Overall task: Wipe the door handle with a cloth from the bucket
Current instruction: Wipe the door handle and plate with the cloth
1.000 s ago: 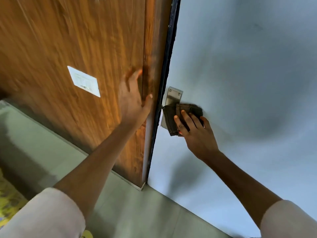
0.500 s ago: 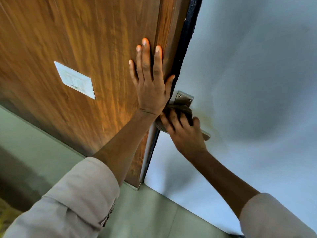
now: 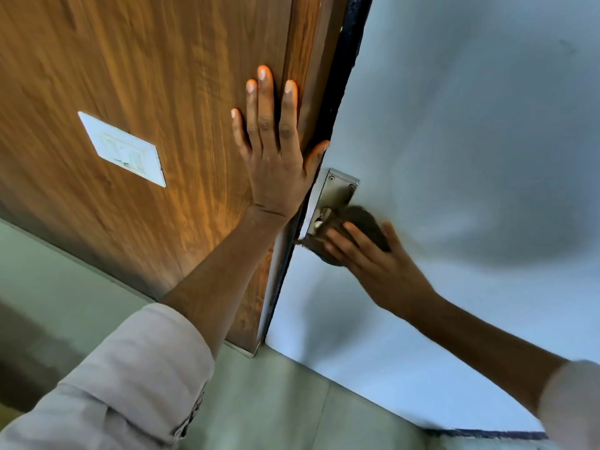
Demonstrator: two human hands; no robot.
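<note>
A metal handle plate (image 3: 336,193) with screws is fixed to the pale blue door (image 3: 470,141) near its edge. My right hand (image 3: 373,264) presses a dark cloth (image 3: 363,222) over the lever of the handle, which is mostly hidden under the cloth. The hand and cloth are blurred by motion. My left hand (image 3: 272,157) lies flat with fingers spread on the brown wooden panel (image 3: 146,76), its thumb at the door's black edge.
A white switch plate (image 3: 121,149) sits on the wooden panel to the left. Grey-green floor tiles (image 3: 276,401) run below the door and panel. No bucket is in view.
My right hand slid the cloth to the right and down along the handle, uncovering more of the metal plate. My left hand stayed flat on the wood since half a second ago.
</note>
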